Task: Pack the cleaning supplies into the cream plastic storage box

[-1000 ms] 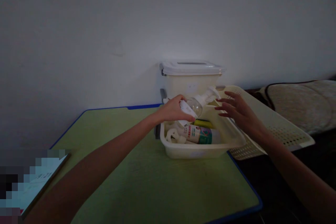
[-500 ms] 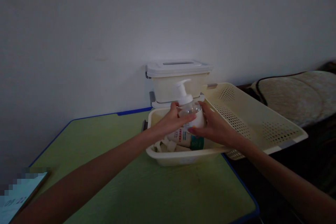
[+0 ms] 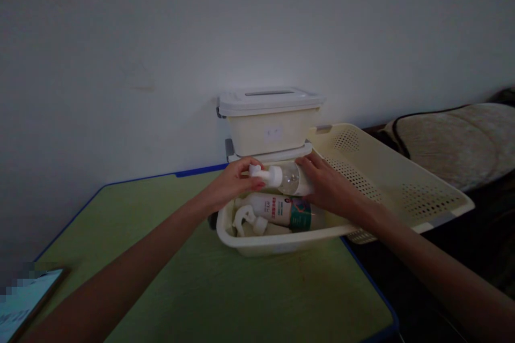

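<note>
A clear pump bottle with a white pump head lies sideways in my two hands, over the back part of a cream plastic bin. My left hand pinches the pump head at its left end. Around the bottle's right end wraps my right hand, hiding its base. Inside the bin, just in front, a white bottle with a green label rests on its side. Nearer the front rim lies a white spray trigger head; the body below it is mostly hidden.
Against the wall, a lidded cream box stands behind the bin. A perforated cream basket is to the right, beside a beige cushion. A lit screen lies at the left of the green table.
The pump bottle has gone from upright to lying sideways, lower over the bin. My left hand has shifted from its body to the pump head.
</note>
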